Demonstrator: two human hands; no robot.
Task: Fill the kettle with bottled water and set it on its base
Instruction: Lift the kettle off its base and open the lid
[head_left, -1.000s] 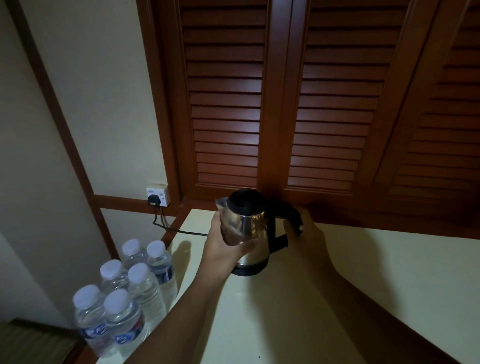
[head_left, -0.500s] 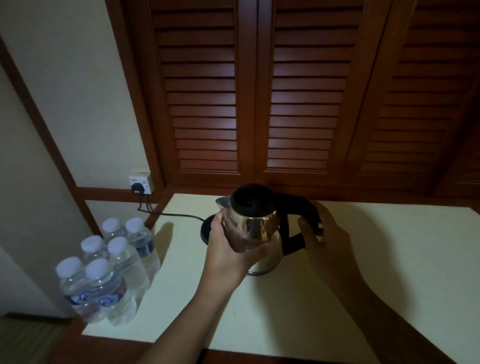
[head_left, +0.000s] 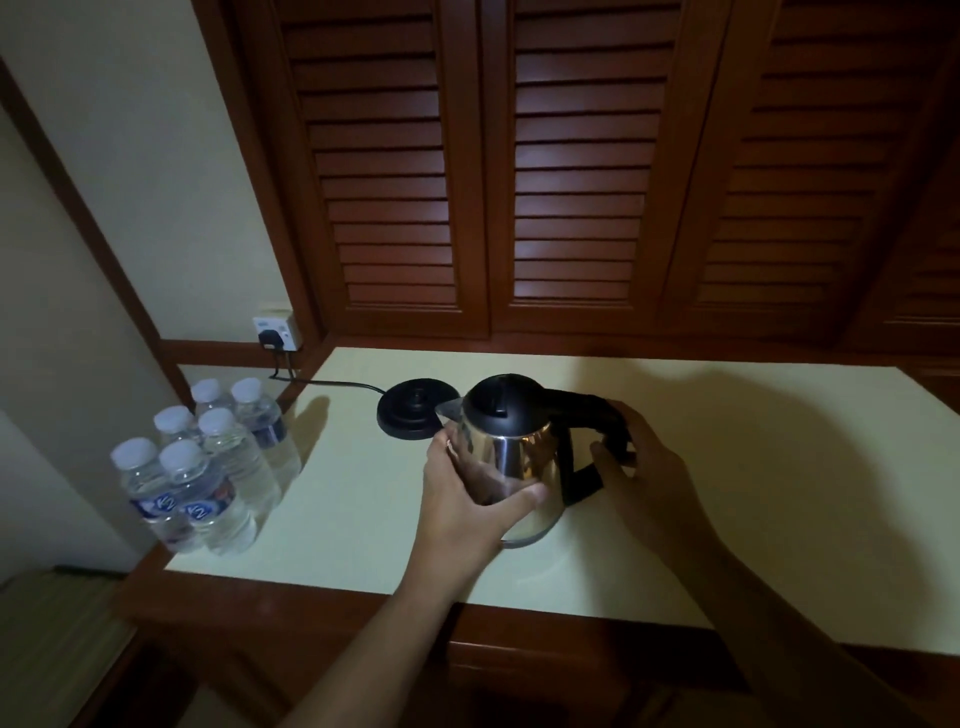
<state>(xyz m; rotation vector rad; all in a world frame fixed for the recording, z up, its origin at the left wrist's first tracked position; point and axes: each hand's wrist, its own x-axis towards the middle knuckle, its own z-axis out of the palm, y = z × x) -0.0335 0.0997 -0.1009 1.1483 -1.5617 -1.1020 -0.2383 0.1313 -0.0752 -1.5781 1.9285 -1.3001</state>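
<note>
Hands: left hand (head_left: 467, 499) wraps round the shiny kettle (head_left: 514, 452); right hand (head_left: 644, 483) curls round its black handle (head_left: 597, 415).
Table (head_left: 727, 493): the kettle is now down low on it, off its stand.
Water bottles (head_left: 208, 467): six, caps on, far left of the hands.
Kettle base (head_left: 413, 410): bare now, just behind the left hand.
Lid (head_left: 501, 397): closed, so I think opening it comes next.

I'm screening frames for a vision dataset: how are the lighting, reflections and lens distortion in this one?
Head view: dim overall; the right hand sits in deep shadow while the left hand is better lit; the steel kettle mirrors that hand with small highlights; the water bottles cast shadows rightward on the table; wide-angle bends the louvred doors.
</note>
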